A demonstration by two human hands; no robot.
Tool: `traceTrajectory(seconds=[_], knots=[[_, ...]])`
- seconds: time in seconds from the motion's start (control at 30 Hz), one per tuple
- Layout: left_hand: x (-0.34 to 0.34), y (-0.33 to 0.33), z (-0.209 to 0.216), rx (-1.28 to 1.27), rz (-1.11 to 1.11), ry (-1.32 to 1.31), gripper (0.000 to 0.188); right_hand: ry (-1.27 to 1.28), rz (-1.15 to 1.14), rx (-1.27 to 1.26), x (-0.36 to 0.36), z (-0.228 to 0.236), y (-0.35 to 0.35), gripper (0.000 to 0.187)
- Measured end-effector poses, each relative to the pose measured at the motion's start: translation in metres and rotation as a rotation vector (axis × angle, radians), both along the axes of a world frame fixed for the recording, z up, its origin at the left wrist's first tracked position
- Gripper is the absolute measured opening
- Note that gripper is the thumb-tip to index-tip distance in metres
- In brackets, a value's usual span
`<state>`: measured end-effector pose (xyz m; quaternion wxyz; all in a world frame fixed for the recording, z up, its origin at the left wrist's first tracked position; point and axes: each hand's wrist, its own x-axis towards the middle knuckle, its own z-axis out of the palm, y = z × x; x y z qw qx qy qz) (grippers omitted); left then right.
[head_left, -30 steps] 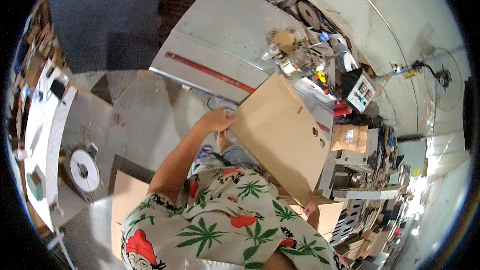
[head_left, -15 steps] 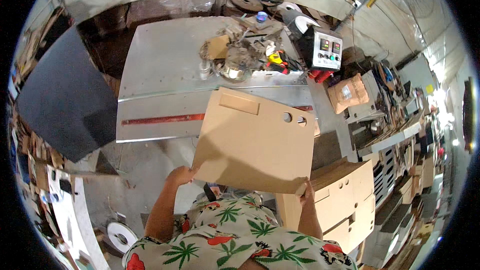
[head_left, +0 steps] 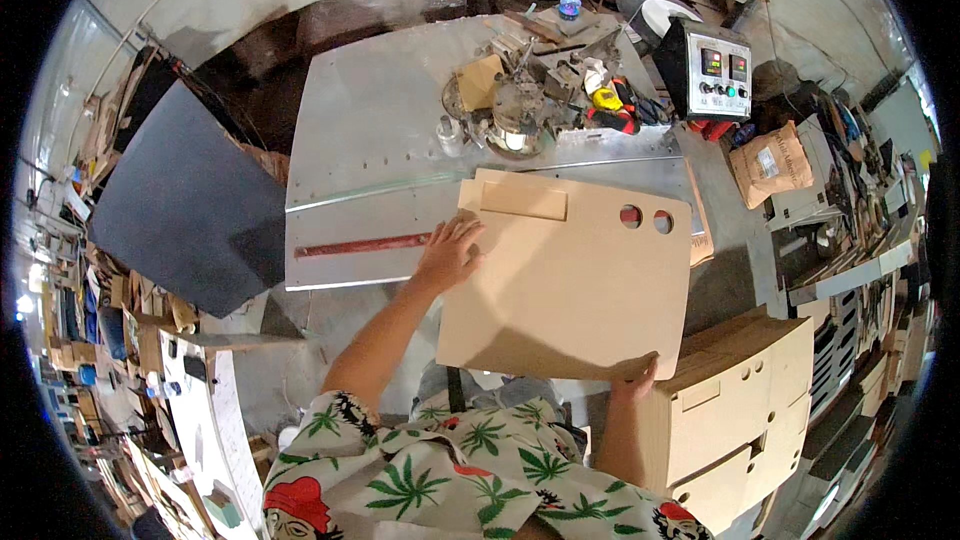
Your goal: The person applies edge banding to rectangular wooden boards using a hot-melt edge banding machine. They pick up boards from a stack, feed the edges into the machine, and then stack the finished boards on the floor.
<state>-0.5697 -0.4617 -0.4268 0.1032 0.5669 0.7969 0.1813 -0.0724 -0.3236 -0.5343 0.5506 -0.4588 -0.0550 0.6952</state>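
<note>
A flat tan board (head_left: 570, 285), perhaps cardboard or fibreboard, slopes in front of me with its far part over the table's front edge. It has a rectangular recess at the upper left and two round holes at the upper right. My left hand (head_left: 452, 252) is on its left edge near the recess, fingers closed over the edge. At the near right corner my right hand (head_left: 636, 380) grips the board, its fingers partly hidden. A double outline along the upper left leaves unclear whether a second sheet lies beneath.
The grey metal table (head_left: 375, 110) carries a red strip (head_left: 360, 246), cluttered tools and a machine part (head_left: 518, 110). A control box (head_left: 712, 75) stands far right, beside a brown paper bag (head_left: 772, 165). Similar boards are stacked (head_left: 735, 400) at my right; a dark sheet (head_left: 190, 200) stands left.
My left hand has moved from the board's near left corner up along its left edge. The right hand keeps its corner. The whole view has shifted, with the table now further right.
</note>
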Motion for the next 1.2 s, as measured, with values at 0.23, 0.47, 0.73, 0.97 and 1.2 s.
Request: traceTrajectory(seconds=[0.23, 0.47, 0.73, 0.97, 1.2], knots=[[-0.04, 0.045, -0.007, 0.077, -0.07, 0.066, 0.066, -0.056, 0.113, 0.068, -0.006, -0.006, -0.017, 0.039], [-0.066, 0.043, -0.021, 0.199, -0.112, -0.067, 0.065, -0.088, -0.127, -0.051, -0.075, 0.043, -0.045, 0.067], [-0.048, 0.056, -0.032, 0.213, -0.072, -0.051, 0.074, -0.416, -0.056, 0.037, -0.043, 0.002, -0.019, 0.064], [-0.008, 0.092, -0.022, 0.243, -0.008, -0.05, 0.07, -0.237, -0.035, -0.007, -0.054, 0.035, 0.014, 0.063], [-0.023, 0.077, -0.039, 0.23, 0.052, -0.023, 0.065, -0.352, -0.053, -0.037, -0.076, 0.022, 0.014, 0.053]])
